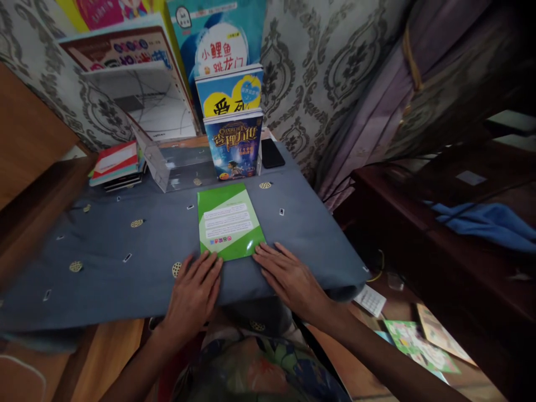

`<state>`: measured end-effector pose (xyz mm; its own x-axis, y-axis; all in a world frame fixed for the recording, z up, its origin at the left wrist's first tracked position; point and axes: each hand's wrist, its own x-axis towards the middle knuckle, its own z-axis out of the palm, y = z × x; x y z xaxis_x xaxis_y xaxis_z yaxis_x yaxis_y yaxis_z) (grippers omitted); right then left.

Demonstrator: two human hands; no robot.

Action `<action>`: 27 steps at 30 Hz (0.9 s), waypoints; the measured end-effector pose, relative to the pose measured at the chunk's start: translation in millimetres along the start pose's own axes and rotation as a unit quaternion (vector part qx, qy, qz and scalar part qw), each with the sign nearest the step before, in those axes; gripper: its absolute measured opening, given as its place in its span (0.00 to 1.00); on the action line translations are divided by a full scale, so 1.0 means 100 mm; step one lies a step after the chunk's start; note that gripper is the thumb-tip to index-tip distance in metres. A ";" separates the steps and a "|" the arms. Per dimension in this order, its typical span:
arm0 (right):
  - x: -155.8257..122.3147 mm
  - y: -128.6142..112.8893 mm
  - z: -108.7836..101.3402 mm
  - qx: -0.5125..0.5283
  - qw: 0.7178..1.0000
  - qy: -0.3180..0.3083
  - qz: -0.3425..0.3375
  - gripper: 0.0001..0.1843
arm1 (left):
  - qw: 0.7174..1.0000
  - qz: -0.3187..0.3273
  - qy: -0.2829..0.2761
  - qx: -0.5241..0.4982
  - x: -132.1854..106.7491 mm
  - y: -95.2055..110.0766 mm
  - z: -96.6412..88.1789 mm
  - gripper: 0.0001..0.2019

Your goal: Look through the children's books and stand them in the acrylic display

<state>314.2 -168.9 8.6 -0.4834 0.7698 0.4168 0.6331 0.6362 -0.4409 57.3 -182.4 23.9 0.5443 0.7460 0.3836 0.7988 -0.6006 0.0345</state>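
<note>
A thin green book [231, 222] with a pale band of print lies flat on the cloth-covered table, its text upside down to me. My left hand [193, 290] rests at its near left corner, fingers stretched out and fingertips at the cover's edge. At the near right corner lies my right hand [292, 279], also flat, with its fingertips touching the cover. Neither hand grips anything. Just beyond the green book stands a dark blue book [235, 146] in a clear stand, with a yellow and blue book [229, 92] behind it.
A black phone [272, 153] lies right of the stand. Large picture books lean at the back, including a teal one [218, 33]. A clear bookend [153, 159] and a small stack of books [115, 163] stand left. Papers [421, 340] lie on the floor at right.
</note>
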 end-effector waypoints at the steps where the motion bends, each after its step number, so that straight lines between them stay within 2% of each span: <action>1: 0.00 0.00 0.01 -0.001 1.000 0.003 -0.002 0.24 | 1.000 0.004 -0.012 -0.006 0.03 0.03 0.01 0.19; 7: 0.02 0.03 -0.04 -0.008 1.000 0.005 -0.020 0.21 | 0.996 0.028 -0.075 -0.027 0.30 0.12 0.14 0.22; 13: 0.15 0.11 -0.06 -0.014 1.000 -0.004 -0.006 0.20 | 0.998 0.007 -0.068 -0.007 0.33 0.09 0.21 0.30; 18: -0.01 0.06 -0.06 -0.019 0.998 -0.023 -0.047 0.25 | 0.996 0.040 -0.075 0.007 0.10 0.13 0.11 0.30; 22: -0.21 -0.03 -0.16 -0.002 0.992 -0.067 -0.103 0.30 | 0.990 0.111 -0.074 0.043 -0.12 0.14 -0.02 0.26; 25: -0.25 -0.03 -0.21 0.010 0.989 -0.082 -0.124 0.30 | 0.980 0.173 -0.072 0.065 -0.18 0.12 -0.17 0.23; 27: -0.22 0.02 -0.21 0.027 0.989 -0.073 -0.128 0.27 | 0.977 0.196 -0.050 0.069 -0.14 0.10 -0.32 0.20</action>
<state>338.8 -185.5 15.8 -0.7083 0.5797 0.4028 0.4468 0.8100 -0.3799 49.5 -208.0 48.6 0.8318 0.4950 0.2509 0.5474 -0.8063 -0.2240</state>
